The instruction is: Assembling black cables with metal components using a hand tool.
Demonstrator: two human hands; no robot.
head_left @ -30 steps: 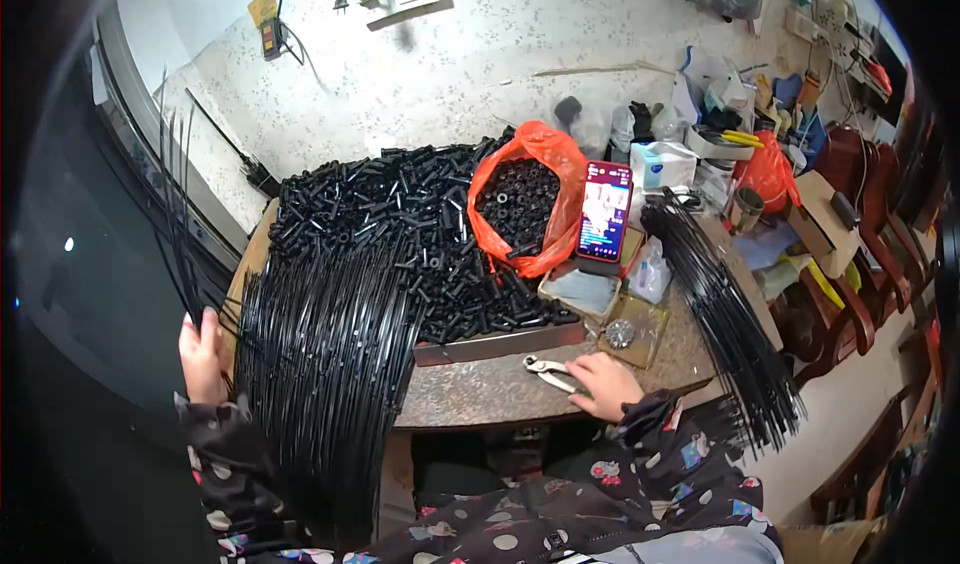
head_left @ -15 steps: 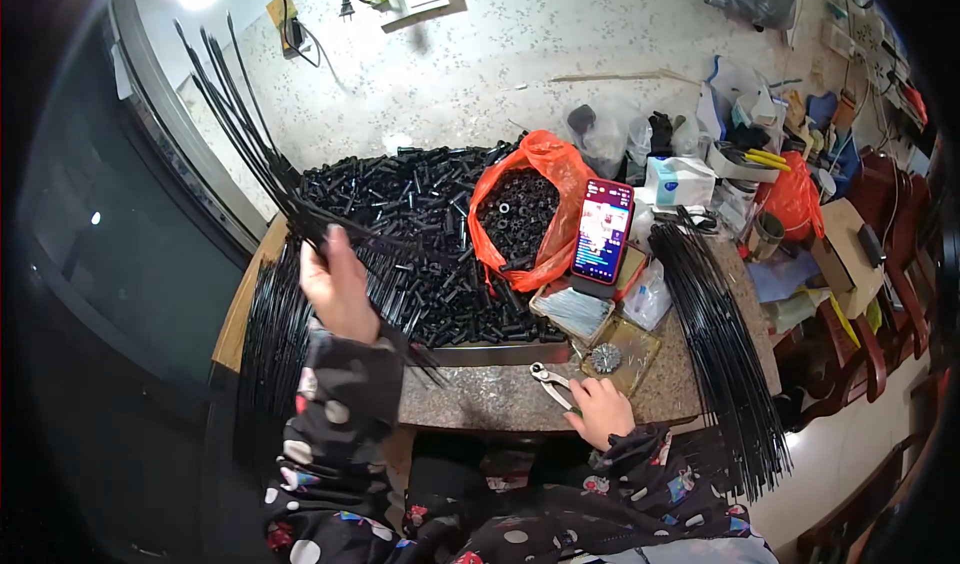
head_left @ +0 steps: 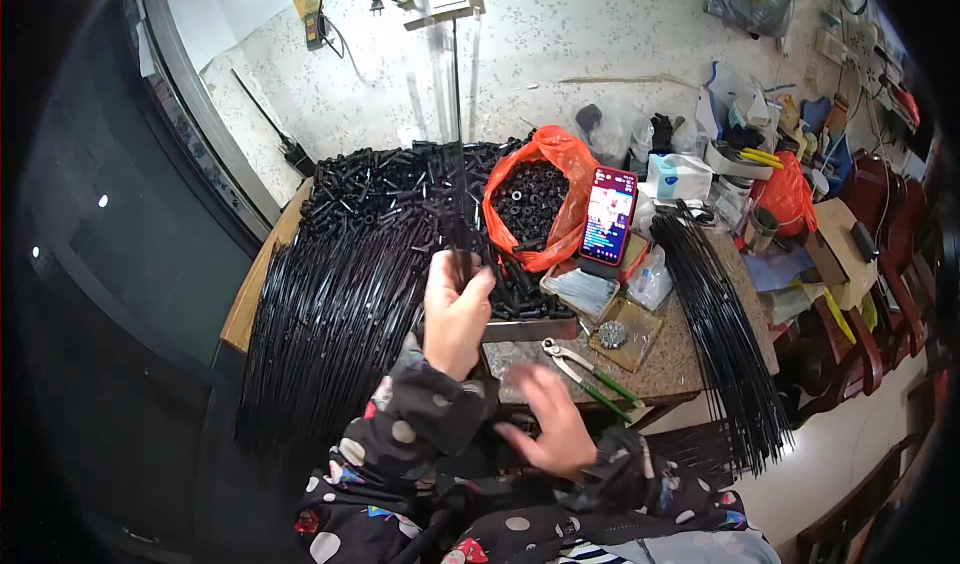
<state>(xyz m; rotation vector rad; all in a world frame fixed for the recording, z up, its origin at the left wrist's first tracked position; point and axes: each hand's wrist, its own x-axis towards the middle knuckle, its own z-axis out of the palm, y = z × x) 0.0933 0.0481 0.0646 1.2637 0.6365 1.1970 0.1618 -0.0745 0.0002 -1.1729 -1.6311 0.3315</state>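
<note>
A big bunch of long black rods is spread on the left of the counter, with the near ends hanging over the edge. A few thin black rods are held up by the left hand. The fingers of this hand are closed tight around the low ends. The rods look light, stiff and smooth, so they may slip. They are best gripped near one end, with the fingers wrapped all the way round.

Behind the hand, a heap of short black tubes is piled on the far part of the counter. The right hand is kept low at the near edge. Its fingers are spread open and nothing is held in them. Green-handled pliers are lying just beside it.

An orange bag is open further right, and it is filled with small black rings. A phone is leaned next to the bag. A little flat tray with a round metal part in it is seen near the pliers. Another bunch of black rods is laid on the right side.
</note>
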